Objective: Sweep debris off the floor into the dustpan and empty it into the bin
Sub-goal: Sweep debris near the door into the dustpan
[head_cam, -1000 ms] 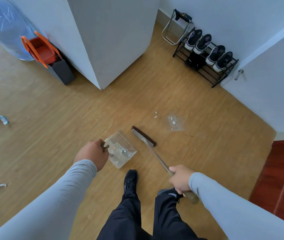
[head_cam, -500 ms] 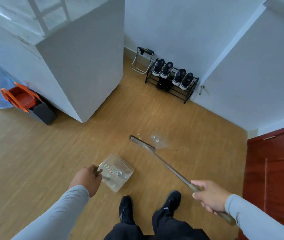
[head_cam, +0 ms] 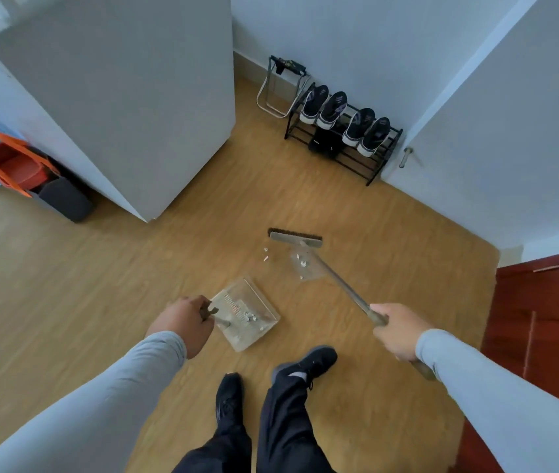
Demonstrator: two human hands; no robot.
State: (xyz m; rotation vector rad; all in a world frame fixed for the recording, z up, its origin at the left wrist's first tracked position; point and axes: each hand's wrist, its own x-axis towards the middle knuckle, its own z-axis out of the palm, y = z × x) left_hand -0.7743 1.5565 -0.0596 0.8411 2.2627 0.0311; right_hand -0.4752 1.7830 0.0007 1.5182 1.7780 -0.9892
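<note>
The left hand (head_cam: 182, 324) curled around the dustpan (head_cam: 245, 314) handle; the right hand (head_cam: 399, 331) gripped the broom (head_cam: 322, 264) shaft. Debris (head_cam: 302, 262) lay just behind the bristles, open floor (head_cam: 134, 268) around. The broom head had swung beyond the scraps.

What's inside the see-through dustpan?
A few small white scraps lie inside the clear dustpan, near its handle end. The left hand covers the handle's tip, so that part stays hidden.

Clearance around the sweep zone
Bare floor (head_cam: 169, 268) lay open left of the dustpan (head_cam: 247, 315); white cabinet (head_cam: 128, 107), shoe rack (head_cam: 378, 165) and red door (head_cam: 544, 319) bounded it ahead and right.
</note>
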